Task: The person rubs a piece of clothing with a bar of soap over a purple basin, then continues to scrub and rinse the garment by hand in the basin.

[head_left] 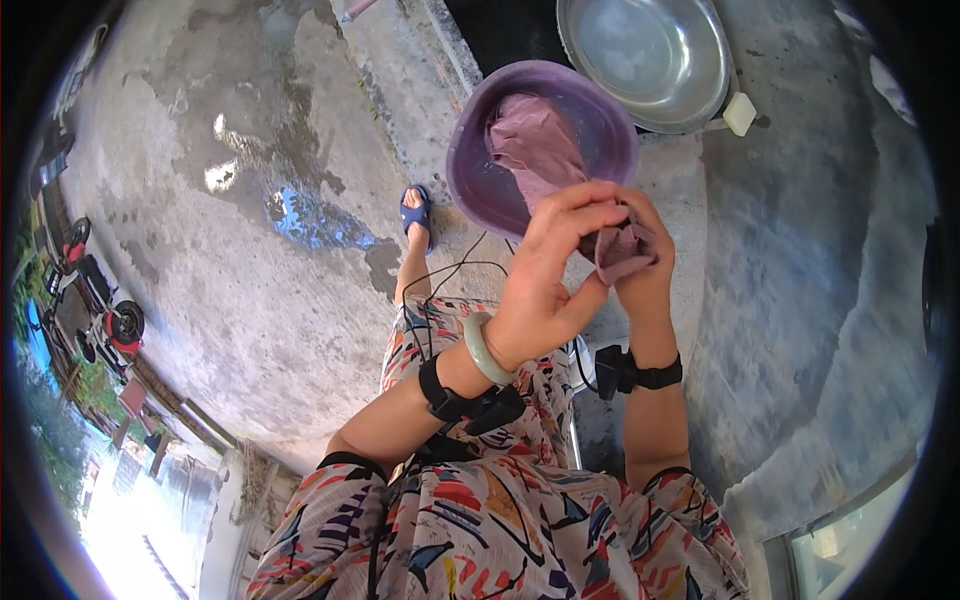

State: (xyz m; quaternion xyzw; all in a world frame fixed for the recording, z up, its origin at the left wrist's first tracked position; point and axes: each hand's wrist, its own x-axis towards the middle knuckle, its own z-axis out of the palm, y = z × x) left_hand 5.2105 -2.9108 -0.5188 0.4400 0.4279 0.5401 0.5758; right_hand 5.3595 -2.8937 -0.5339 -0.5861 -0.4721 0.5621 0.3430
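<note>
A wet mauve cloth [535,150] trails out of a purple plastic basin [610,120] holding some water. My left hand [550,270] and my right hand [645,255] are pressed together just below the basin's near rim, both clamped on the bunched end of the cloth [625,250]. The left wrist carries a pale green bangle and a black strap. A black strap also sits on the right wrist. Part of the cloth is hidden inside my fingers.
A shiny metal basin [650,55] stands behind the purple one, with a pale soap bar [740,113] at its edge. Wet concrete ground spreads to the left, where my foot in a blue sandal [416,212] rests. Parked scooters [105,320] stand far left.
</note>
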